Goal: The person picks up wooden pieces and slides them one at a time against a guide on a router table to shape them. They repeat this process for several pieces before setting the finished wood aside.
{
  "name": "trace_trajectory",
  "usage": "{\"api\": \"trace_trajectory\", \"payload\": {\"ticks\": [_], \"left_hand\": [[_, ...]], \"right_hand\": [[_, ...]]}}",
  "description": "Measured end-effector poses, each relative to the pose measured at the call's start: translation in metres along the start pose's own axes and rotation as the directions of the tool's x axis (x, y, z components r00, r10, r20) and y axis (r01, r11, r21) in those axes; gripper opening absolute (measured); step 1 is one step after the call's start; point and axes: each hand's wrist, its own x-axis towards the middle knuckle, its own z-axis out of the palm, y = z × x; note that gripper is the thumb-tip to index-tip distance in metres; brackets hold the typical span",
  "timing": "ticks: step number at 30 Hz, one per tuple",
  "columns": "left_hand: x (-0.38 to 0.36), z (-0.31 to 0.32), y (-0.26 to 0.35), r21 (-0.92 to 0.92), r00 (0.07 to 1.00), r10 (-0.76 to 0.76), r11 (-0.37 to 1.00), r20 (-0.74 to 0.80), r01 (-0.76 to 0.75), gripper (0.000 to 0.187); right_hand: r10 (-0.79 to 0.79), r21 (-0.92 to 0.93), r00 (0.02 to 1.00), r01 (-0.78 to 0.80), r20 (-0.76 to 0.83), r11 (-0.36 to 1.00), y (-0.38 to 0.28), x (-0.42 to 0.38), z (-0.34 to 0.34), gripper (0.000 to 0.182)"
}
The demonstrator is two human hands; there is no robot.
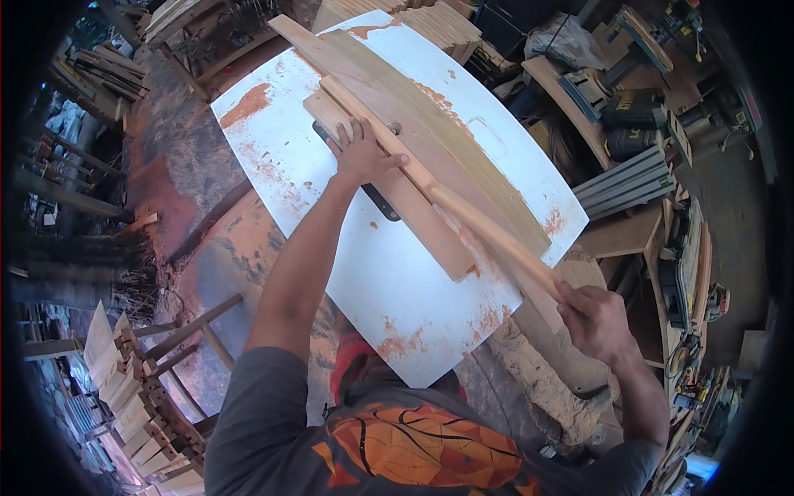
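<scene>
On a white tabletop (389, 310) dusted with orange sawdust lies a long wooden board (451, 178) with a yellowish strip (463, 157) along its far side. A narrow light wood piece (488, 227) runs beside it, its near end gripped by my right hand (597, 321). My left hand (364, 157) rests with fingers spread on a flat wooden block (422, 227) and against the narrow piece. Part of a black metal plate (380, 202) shows beneath the block.
Stacked wooden pieces (145, 405) stand at the lower left. More boards (438, 29) lie beyond the table. Tool cases (633, 124) and a wooden shelf (620, 227) are on the right. A sawdust-covered ledge (562, 397) adjoins the table's near right.
</scene>
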Motion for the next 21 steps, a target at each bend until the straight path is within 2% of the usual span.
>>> {"api": "trace_trajectory", "payload": {"ticks": [14,21], "left_hand": [[0.033,-0.019,-0.022,0.088,1.0,-0.02,0.996,-0.002,0.02,0.141],[0.052,-0.026,-0.039,0.033,0.999,-0.011,0.999,-0.037,0.012,0.142]], "right_hand": [[-0.044,0.048,0.999,0.045,-0.024,0.998,-0.017,0.037,0.005,0.04],[-0.049,0.075,0.996,0.054,-0.071,0.996,-0.029,0.057,0.008,0.04]]}}
